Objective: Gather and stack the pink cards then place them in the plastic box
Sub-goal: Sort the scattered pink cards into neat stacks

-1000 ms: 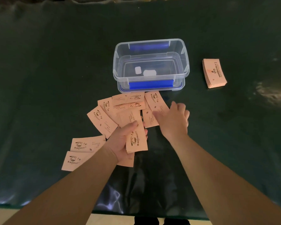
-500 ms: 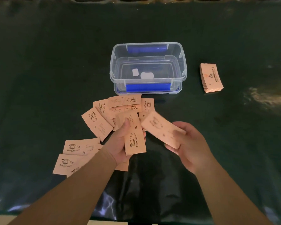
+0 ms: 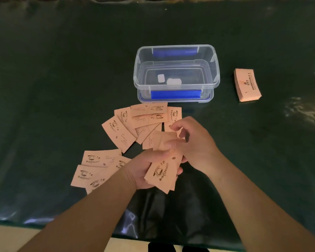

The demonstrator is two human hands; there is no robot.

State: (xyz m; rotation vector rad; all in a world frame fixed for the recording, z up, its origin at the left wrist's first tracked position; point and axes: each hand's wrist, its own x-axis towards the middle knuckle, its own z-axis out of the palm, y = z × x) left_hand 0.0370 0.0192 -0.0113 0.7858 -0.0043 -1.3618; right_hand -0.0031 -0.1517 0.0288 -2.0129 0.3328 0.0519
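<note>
Head camera looks down: left hand (image 3: pixel 144 171) pinches a small pile of flat pink paper cards (image 3: pixel 163 170); right hand (image 3: pixel 193 144) curls fingers onto it, near the clear plastic box (image 3: pixel 176 88).

- Cards (image 3: pixel 119 134): thin matt pink paper, printed with dark coffee-cup marks.
- Stack (image 3: pixel 247 85): the same matt pink paper, its layered edges showing.
- Box (image 3: pixel 176 73): clear, smooth, glossy plastic, with opaque blue plastic clips (image 3: pixel 175 93).
- Table cover (image 3: pixel 62 79): dark green sheet, smooth and slightly wrinkled, with a glossy shine near the front edge and at the right.
</note>
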